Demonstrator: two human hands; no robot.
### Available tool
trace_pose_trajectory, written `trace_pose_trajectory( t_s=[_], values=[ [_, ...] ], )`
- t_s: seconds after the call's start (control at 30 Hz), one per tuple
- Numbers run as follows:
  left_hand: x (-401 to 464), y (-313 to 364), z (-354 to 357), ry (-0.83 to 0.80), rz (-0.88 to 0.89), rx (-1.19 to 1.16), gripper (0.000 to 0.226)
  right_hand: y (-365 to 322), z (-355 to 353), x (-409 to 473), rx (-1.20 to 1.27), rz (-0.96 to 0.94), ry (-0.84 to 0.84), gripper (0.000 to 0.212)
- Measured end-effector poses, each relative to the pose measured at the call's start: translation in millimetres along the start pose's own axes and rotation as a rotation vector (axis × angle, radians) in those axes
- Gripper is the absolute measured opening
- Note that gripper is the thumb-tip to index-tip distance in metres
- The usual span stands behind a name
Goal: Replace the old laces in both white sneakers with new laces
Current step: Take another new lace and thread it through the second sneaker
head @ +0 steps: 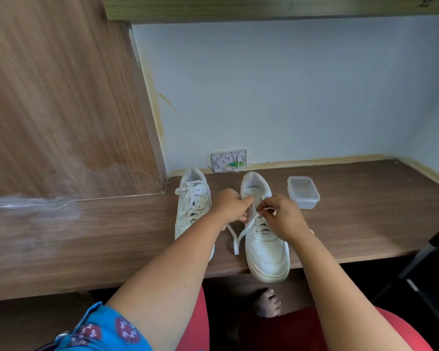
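Insp. notes, L to R. Left white leather sneaker lay on brown wood-grain desk, fully laced, partly behind L forearm. L hand had fingers curled, pinching flat white lace at upper eyelets of right white leather sneaker. R hand was pinched on other lace end, by tongue. Two loose lace tails hung betw. the shoes toward desk edge.

Risk: R sneaker's toe overhung desk edge; a hard tug could likely drag it off. Lace may also snag in eyelets.

Nearby: clear plastic lidless tub just beside R sneaker; white wall junction box behind. Neither obstructed work.
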State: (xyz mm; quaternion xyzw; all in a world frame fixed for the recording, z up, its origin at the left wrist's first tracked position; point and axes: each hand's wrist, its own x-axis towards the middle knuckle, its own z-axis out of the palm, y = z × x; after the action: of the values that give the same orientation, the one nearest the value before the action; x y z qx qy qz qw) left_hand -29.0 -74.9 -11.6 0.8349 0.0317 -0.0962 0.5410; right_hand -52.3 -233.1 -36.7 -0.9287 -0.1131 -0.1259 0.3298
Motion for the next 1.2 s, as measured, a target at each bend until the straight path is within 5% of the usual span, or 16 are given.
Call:
trace_pose_trajectory(
  t_s=[0.33,0.57,0.7,1.0,1.13,1.2],
  values=[
    [-2.6,-1.5,-7.1,-0.100,0.019,0.017,0.010,5.8,8.1,-0.8,0.140,0.114,-0.025,0.014],
    [-10.8,3.2,-7.9,-0.093,0.049,0.051,0.023,10.5,6.4,-0.3,0.182,0.018,-0.022,0.021],
    [-13.5,4.9,-6.9,-0.087,0.062,0.083,0.014,10.1,8.4,-0.7,0.388,0.126,-0.013,0.016],
    [-12.2,3.7,-6.6,-0.046,0.169,0.337,0.011,11.5,6.1,2.1,0.418,0.205,-0.047,0.015],
    [-11.5,13.9,-31.0,-0.099,0.048,0.104,0.006,12.9,-1.3,2.3,0.215,0.081,-0.087,0.019],
    [-6.6,15.4,-64.3,0.039,-0.046,0.099,0.004,15.6,-1.4,1.6,0.159,0.059,-0.106,0.014]
  ],
)
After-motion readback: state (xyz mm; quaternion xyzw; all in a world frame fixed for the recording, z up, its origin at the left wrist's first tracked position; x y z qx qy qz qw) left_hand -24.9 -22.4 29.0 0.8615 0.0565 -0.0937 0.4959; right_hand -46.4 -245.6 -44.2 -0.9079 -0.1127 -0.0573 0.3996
